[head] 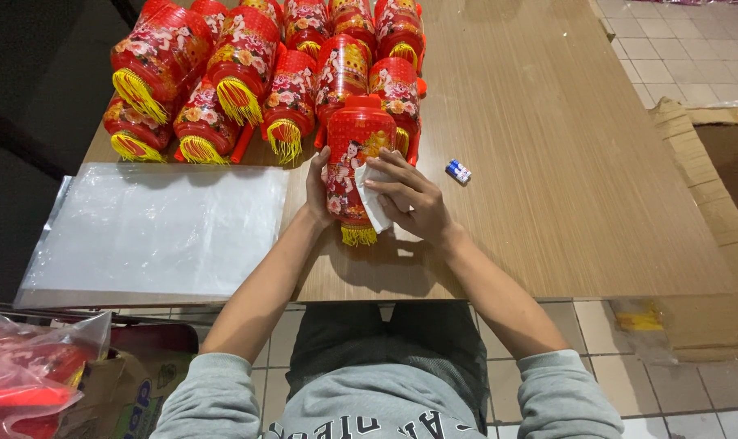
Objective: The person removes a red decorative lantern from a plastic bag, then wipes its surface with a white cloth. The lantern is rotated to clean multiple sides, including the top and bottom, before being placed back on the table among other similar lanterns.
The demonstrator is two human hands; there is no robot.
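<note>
Wooden tabletop (564,162) fills most of the view, set over a pale tiled floor (678,57). At far left, a bag of red goods (27,374) sits low beside the person's knee, and a stack of clear plastic sheets (153,232) lies flat on the table's left end. Behind the sheets, a pile of red lanterns (255,73) with yellow tassels is heaped at the back edge. Just in front of that pile, one red lantern (352,167) lies lengthwise on the table, tassel toward the person. Its left side is cupped by the left hand (316,191), fingers curled against it in a steadying grasp. On its right side the right hand (409,199) presses a white cloth (374,195) onto the lantern, fingers spread over the cloth. Right of the hands, a small pair of batteries (458,171) lies loose on the wood, and flattened cardboard (710,211) rests on the floor at far right
</note>
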